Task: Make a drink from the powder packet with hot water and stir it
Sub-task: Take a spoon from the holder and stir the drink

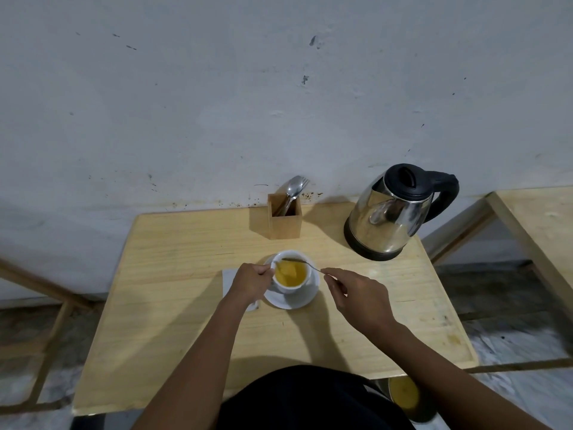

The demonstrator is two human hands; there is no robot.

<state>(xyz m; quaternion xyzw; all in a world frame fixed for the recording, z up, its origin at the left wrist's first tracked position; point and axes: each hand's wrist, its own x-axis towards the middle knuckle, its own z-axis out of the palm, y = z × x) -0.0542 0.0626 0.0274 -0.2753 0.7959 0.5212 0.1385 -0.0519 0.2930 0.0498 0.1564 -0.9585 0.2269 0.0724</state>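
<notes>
A white cup [286, 287] full of yellow drink [291, 273] stands on a white saucer [305, 297] in the middle of the wooden table [192, 330]. My left hand [249, 282] grips the cup at its left side. My right hand [356, 297] pinches the handle of a thin metal spoon [305, 262]. The spoon lies across the cup's far rim with its bowl over the drink. A white packet [228, 279] lies flat on the table, partly hidden under my left hand.
A steel electric kettle [392, 214] with a black lid and handle stands at the back right. A wooden holder [284, 217] with a spoon and fork is behind the cup. A second table [539, 225] is on the right. A container of yellow liquid [404, 397] sits below the table's front edge.
</notes>
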